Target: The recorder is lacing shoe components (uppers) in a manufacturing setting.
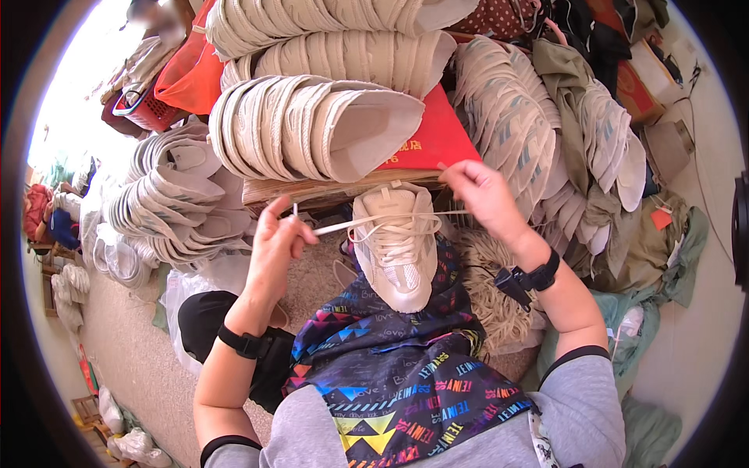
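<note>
A cream lace-up sneaker (399, 261) rests toe toward me on my apron-covered lap (374, 335). Its laces are threaded up the front, and the two ends cross over at the tongue. My left hand (277, 234), left of the shoe, is closed on one end of the pale shoelace (331, 228); a short white tip sticks up between its fingers. To the right, my right hand (480, 199) has thumb and forefinger pinched together, and the other lace end runs taut into its curled fingers. Both ends stretch sideways from the shoe.
Nested stacks of cream shoe uppers (273, 129) lie ahead on cardboard with a red sheet (441, 132). More uppers pile up at left (168, 195) and right (507, 117). A bundle of loose laces (499, 300) hangs beside my right knee. A red basket (148, 113) stands far left.
</note>
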### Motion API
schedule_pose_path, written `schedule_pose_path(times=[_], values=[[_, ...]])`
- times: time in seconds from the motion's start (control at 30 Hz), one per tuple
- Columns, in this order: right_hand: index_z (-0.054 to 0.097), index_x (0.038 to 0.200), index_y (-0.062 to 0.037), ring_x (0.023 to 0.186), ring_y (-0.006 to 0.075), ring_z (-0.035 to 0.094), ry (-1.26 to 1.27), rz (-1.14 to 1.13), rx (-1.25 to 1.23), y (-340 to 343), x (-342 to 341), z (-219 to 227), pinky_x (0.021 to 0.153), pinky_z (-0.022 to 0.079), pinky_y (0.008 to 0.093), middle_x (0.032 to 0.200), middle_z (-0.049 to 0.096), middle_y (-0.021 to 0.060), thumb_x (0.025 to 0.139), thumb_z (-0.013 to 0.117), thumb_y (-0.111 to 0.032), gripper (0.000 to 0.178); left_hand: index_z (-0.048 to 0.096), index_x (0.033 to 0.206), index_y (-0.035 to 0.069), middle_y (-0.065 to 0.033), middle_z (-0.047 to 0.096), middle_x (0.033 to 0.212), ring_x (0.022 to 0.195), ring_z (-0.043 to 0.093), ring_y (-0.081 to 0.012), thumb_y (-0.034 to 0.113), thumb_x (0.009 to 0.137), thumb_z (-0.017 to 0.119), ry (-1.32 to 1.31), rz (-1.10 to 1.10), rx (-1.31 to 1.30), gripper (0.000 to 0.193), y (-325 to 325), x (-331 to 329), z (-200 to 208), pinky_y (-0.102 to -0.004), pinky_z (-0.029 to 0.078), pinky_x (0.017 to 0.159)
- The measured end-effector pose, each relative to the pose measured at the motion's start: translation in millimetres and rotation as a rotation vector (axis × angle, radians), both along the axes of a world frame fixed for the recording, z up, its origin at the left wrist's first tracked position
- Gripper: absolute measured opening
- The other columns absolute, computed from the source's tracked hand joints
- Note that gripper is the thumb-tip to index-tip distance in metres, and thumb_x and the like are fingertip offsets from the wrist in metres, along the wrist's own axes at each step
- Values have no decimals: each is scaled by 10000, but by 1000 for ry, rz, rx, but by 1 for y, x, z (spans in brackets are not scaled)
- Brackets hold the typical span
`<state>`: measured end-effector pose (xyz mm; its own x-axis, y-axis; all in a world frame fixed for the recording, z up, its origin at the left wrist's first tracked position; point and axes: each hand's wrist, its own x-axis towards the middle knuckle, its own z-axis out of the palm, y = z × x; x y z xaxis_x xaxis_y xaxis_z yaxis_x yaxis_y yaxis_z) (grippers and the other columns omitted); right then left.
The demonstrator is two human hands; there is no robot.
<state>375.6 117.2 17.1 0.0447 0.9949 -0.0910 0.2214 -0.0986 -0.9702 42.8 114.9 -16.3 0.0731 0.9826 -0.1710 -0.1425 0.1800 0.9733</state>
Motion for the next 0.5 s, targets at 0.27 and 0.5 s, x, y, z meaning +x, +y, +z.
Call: schedule_pose_path(times=[0.27, 0.5], values=[[670, 860, 8, 593, 106, 533, -282, 149, 41, -15, -7, -33, 576, 450, 280, 648, 599, 79, 890, 619, -191, 208, 596, 1125, 18, -24, 665, 788, 611, 503, -42, 209, 1010, 497, 91, -331, -138, 244, -7, 25, -7, -179, 402, 586], [650, 774, -7, 573, 229, 584, -421, 275, 31, -4, -7, -21, 579, 463, 345, 636, 598, 141, 804, 614, -233, 231, 687, 988, 12, 42, 595, 714, 636, 484, -16, 198, 973, 575, 361, -214, 55, 218, 9, 40, -18, -183, 391, 589]])
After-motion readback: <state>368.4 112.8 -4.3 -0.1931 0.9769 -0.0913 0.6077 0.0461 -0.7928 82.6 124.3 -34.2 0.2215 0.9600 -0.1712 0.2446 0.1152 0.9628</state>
